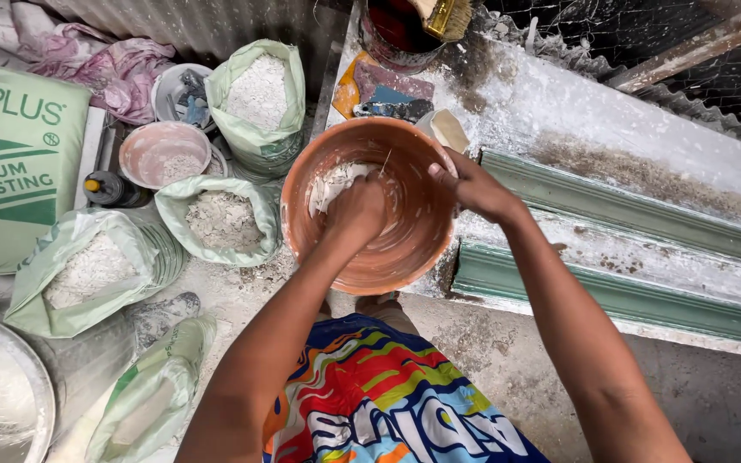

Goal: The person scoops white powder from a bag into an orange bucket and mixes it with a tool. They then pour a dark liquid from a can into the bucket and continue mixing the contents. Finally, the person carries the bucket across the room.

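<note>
While the bowl point(369, 206) overhangs the bench point(611, 120) near its front left corner, the left hand point(355, 213) presses closed-fingered into the white paste point(334, 182), the right hand point(473, 184) pinching the rim; best kept steady, scraping the walls clean.

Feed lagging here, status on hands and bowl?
Left hand in round orange plastic bowl, on white paste. Right hand grips rim. Nothing obstructing.
</note>
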